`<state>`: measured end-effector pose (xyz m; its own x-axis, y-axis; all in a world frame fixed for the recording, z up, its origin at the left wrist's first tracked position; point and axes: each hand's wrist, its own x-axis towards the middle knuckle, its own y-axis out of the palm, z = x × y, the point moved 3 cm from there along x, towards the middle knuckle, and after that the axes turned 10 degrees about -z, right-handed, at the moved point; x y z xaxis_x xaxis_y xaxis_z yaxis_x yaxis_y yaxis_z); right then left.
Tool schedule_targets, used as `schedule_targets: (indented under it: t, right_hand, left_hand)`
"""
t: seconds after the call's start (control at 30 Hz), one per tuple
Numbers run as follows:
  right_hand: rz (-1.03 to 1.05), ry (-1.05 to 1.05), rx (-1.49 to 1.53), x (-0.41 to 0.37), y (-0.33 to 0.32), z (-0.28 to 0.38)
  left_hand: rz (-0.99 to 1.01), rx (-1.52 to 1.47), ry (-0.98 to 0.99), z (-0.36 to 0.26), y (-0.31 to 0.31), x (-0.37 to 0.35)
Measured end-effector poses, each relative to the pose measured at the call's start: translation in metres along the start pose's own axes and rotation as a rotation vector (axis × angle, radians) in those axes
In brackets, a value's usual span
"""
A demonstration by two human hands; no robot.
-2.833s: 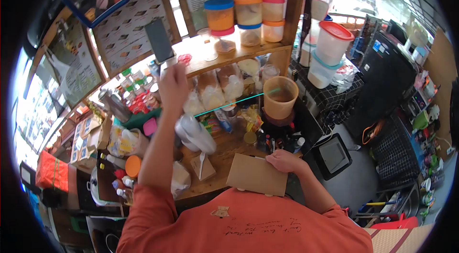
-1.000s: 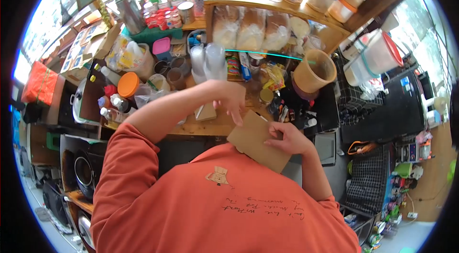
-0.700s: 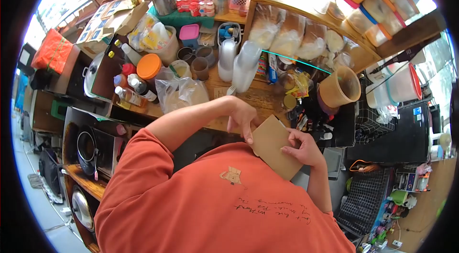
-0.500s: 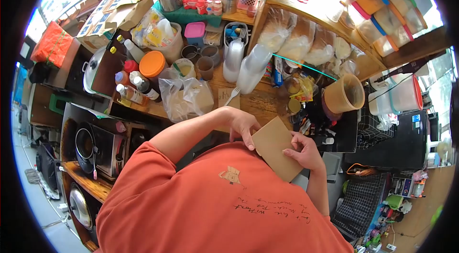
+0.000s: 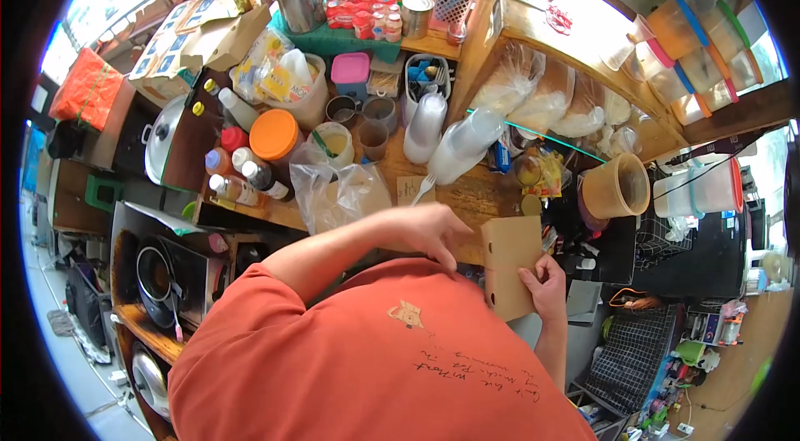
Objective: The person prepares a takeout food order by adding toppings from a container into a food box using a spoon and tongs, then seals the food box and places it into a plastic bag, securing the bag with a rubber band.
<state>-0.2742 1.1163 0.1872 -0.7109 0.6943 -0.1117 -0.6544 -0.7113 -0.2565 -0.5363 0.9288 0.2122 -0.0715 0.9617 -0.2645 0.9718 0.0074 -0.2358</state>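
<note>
My right hand grips a brown cardboard box by its right side, thumb on the face towards me. The box stands on end in front of my chest, with a narrow side panel showing on its left. My left hand is open just left of the box, thumb and forefinger spread, with a gap to the cardboard. Above that hand, a plastic fork lies on a small brown card on the wooden counter. A clear plastic bag with something brown inside is beside my left forearm.
Stacked clear plastic cups lie on the counter. Sauce bottles and an orange-lidded jar stand at the left. Bagged bread fills the right shelf, above a tan tub. A pan is on the lower left.
My left hand has come off the box and opened. The box has turned more upright and shifted right in my right hand, showing its side panel. The view has shifted slightly.
</note>
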Motion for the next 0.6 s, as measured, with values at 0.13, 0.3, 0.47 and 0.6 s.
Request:
schedule_targets:
  t: [0.13, 0.3, 0.47, 0.6]
  right_hand:
    - [-0.139, 0.105, 0.0, -0.018, -0.005, -0.002]
    - [-0.226, 0.208, 0.018, -0.037, -0.003, -0.012]
    - [-0.274, 0.256, 0.014, -0.05, -0.008, -0.021]
    - [-0.293, 0.291, 0.056, -0.056, -0.004, -0.021]
  left_hand:
    - [-0.671, 0.201, 0.072, 0.039, -0.133, 0.009]
    - [-0.921, 0.768, -0.271, 0.123, -0.255, 0.039]
    - [-0.728, 0.885, -0.316, 0.16, -0.274, 0.08]
    - [-0.811, 0.884, -0.272, 0.169, -0.286, 0.095]
